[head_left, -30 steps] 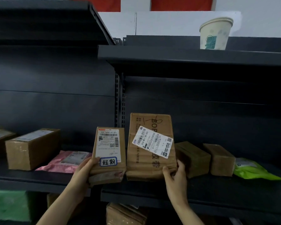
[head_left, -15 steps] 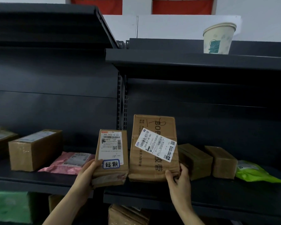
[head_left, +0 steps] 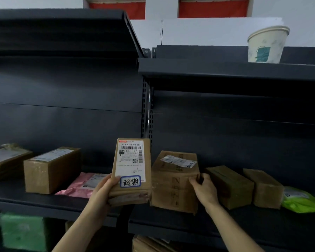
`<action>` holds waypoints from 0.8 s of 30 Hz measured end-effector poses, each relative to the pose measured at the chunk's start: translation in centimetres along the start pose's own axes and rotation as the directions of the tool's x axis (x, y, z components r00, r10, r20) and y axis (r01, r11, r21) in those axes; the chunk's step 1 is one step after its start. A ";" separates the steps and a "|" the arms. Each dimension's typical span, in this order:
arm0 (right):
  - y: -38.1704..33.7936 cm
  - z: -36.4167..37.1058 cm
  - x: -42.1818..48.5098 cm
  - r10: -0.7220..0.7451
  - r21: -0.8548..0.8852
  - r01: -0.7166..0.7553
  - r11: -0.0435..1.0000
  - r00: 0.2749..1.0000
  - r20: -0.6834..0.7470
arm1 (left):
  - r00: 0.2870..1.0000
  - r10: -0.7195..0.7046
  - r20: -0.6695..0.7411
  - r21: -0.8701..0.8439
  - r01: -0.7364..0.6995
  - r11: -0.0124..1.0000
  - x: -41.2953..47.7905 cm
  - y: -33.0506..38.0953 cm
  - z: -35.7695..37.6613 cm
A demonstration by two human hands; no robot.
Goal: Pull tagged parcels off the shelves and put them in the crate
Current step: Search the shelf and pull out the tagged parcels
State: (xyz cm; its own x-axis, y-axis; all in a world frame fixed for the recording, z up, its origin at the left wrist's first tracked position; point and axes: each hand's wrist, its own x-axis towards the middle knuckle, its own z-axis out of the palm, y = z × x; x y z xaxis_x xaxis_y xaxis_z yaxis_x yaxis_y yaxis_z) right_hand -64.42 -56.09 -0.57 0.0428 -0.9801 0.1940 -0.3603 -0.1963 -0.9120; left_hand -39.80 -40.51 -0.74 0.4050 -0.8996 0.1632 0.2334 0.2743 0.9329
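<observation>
The left hand (head_left: 102,191) holds the tagged parcel (head_left: 133,166) upright over the shelf (head_left: 244,220) edge, with the thumb pressed beside its blue-edged tag (head_left: 130,181). The right hand (head_left: 205,190) curls its fingers (head_left: 193,181) round the right edge of a cardboard box (head_left: 173,186) lying on the shelf.

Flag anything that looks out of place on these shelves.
A paper cup stands on the top shelf, the one item that is no parcel. Nothing else: the left hand holds the tagged parcel upright, the right hand grips a brown box on the lower shelf.
</observation>
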 end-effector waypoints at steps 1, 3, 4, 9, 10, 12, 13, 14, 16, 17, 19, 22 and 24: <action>0.2 -0.2 0.1 0.003 -0.022 -0.003 1.000 1.000 0.015 | 1.000 0.009 0.005 -0.001 -0.009 1.000 0.0 0.0 0.1; 0.8 -0.7 0.2 0.009 -0.044 -0.008 0.999 1.000 0.024 | 1.000 0.018 0.005 -0.012 -0.018 1.000 -0.1 -0.1 0.4; 1.2 -1.2 0.1 0.006 -0.053 -0.005 0.999 1.000 0.019 | 1.000 0.020 0.007 -0.020 -0.020 1.000 -0.2 -0.1 0.7; 2.6 -4.5 -0.4 -0.070 -0.092 0.067 0.994 0.997 -0.026 | 0.999 0.045 0.027 -0.049 -0.043 0.998 -0.5 0.0 2.9; 2.9 -5.4 -0.3 -0.089 -0.098 0.086 0.991 0.996 -0.031 | 0.998 0.053 0.025 -0.067 -0.051 0.996 -0.5 0.1 3.7; 3.4 -7.2 -0.2 -0.127 -0.103 0.124 0.987 0.991 -0.029 | 0.998 0.063 0.005 -0.085 -0.062 0.994 -0.6 0.1 5.6; 3.7 -8.2 -0.2 -0.143 -0.102 0.139 0.985 0.989 -0.027 | 0.998 0.063 -0.004 -0.082 -0.063 0.995 -0.7 0.0 6.6; 4.2 -9.2 -0.1 -0.156 -0.105 0.152 0.983 0.987 -0.027 | 0.998 0.067 -0.009 -0.077 -0.067 0.995 -0.8 -0.2 7.8; 5.1 -11.5 0.4 -0.178 -0.124 0.174 0.977 0.984 -0.017 | 0.997 0.073 -0.019 -0.074 -0.074 0.995 -1.1 -0.7 10.4; 5.6 -12.7 0.7 -0.186 -0.134 0.183 0.974 0.982 -0.010 | 0.997 0.072 -0.026 -0.077 -0.074 0.994 -1.3 -1.1 11.8; 6.6 -14.8 1.5 -0.201 -0.156 0.199 0.967 0.980 -0.001 | 0.997 0.067 -0.042 -0.083 -0.070 0.994 -1.7 -2.0 14.5; 7.9 -17.1 2.7 -0.215 -0.189 0.216 0.958 0.976 0.026 | 0.998 0.048 -0.043 -0.070 -0.051 0.996 -2.2 -3.2 18.1; 8.5 -17.8 3.5 -0.226 -0.228 0.233 0.945 0.973 0.056 | 0.999 0.034 -0.042 -0.054 -0.036 0.998 -2.6 -3.9 19.9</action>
State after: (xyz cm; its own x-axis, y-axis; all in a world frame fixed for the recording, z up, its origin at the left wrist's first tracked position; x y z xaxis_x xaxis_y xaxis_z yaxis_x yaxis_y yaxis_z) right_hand -83.89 -60.63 -1.26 0.1750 -0.9105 0.3746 -0.5430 -0.4067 -0.7347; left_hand -59.37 -45.99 1.56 0.4498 -0.8746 0.1809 0.2663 0.3247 0.9076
